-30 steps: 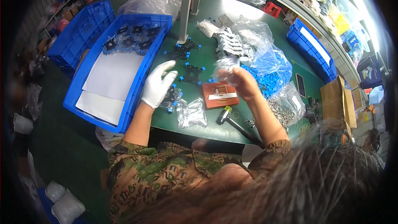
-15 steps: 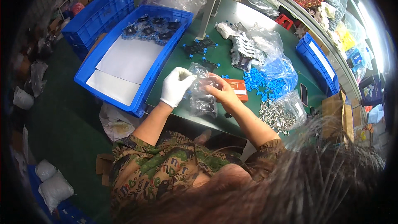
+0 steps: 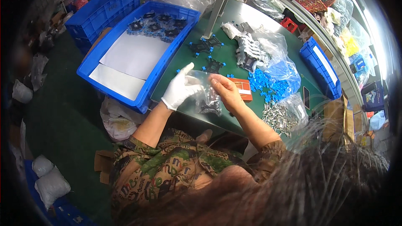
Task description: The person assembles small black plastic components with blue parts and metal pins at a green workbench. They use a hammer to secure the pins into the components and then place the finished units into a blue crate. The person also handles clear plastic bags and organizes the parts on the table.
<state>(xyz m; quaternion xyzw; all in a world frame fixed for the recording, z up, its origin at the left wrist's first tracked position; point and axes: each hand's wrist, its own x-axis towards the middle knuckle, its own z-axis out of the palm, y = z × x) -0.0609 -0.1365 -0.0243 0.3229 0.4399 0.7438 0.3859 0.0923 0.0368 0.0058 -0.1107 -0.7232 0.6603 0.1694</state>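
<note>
Above the near edge of the table hangs a clear plastic bag (image 3: 201, 97) with a dark part in its lower end. Bare fingers of my right hand (image 3: 228, 93) pinch the bag's upper edge. My left hand (image 3: 178, 92), in a white glove, is at the bag's left side with its fingers spread apart; the glove hides part of the bag. Beyond the bag, black parts with blue corner pieces (image 3: 214, 65) lie on the green table (image 3: 167, 70). An orange-red box (image 3: 243, 90) lies just right of my right hand.
At left stands a blue crate (image 3: 144, 96) with white sheets and several bagged black parts. To the right are blue small pieces (image 3: 268, 86), metal screws (image 3: 278, 117), a phone (image 3: 306, 97) and a pile of plastic-wrapped parts (image 3: 250, 52). A metal post (image 3: 217, 12) rises from the table.
My left hand's fingers have gone from a pinch at the bag's top to spread apart. My right hand has shifted slightly right and grips the bag's upper edge.
</note>
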